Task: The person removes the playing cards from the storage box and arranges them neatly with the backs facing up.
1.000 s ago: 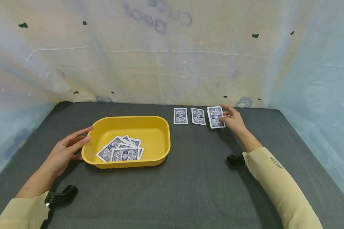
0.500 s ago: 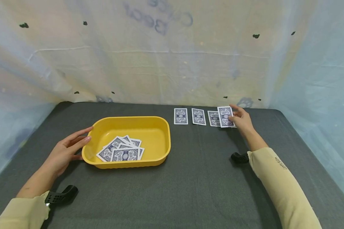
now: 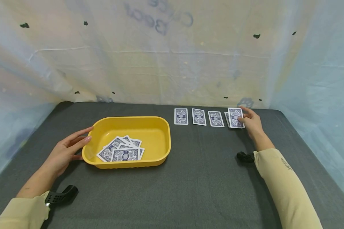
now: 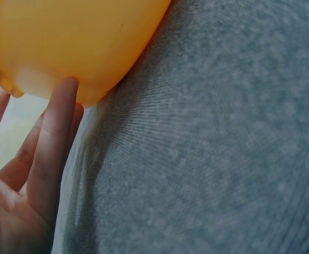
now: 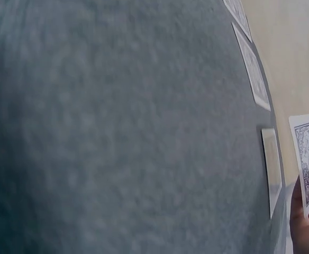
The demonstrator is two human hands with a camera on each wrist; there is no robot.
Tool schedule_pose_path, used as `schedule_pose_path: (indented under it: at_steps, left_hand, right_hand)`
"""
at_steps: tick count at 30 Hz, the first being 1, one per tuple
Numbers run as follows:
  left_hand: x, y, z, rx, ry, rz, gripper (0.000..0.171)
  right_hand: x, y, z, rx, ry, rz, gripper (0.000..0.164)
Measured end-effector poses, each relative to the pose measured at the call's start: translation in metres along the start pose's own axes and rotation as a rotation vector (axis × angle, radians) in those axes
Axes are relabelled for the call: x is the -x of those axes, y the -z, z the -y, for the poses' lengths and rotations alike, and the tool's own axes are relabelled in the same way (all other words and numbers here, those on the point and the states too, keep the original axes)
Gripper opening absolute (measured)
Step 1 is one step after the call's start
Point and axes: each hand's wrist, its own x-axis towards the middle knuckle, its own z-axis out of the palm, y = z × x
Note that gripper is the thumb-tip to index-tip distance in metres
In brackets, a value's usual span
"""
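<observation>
My left hand (image 3: 63,149) rests against the left end of a yellow plastic tray (image 3: 164,136). In the left wrist view its fingers are fairly straight, fingertips touching the outer wall. Face-down playing cards (image 3: 125,155) with blue patterned backs lie overlapping inside the tray. Over the far right of the table my right hand (image 3: 253,125) pinches a playing card (image 3: 235,117) by its right edge, back side up. Beneath that card, another card (image 3: 226,118) lies on the table, mostly covered. In the right wrist view the pinched card (image 5: 308,153) stands clear of the table surface.
To the left of the pinched card, three face-down cards lie in a row: one card (image 3: 181,116), a slightly turned card (image 3: 199,117) and another card (image 3: 216,119). Grey cloth (image 3: 183,190) covers the table. A pale curtain (image 3: 160,70) hangs along its far edge.
My right hand has moved rightward with the pinched card, uncovering the third card of the row and reaching over a further one. The left hand and tray have stayed put.
</observation>
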Motion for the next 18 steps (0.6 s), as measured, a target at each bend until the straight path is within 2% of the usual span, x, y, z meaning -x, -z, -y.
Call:
schedule_pose_path:
  at_steps: [18]
  left_hand:
    - [0.0,0.001,0.0,-0.004,0.013,0.004,0.057]
  right_hand:
    - [-0.009,0.018,-0.01,0.039,-0.077,-0.061,0.063]
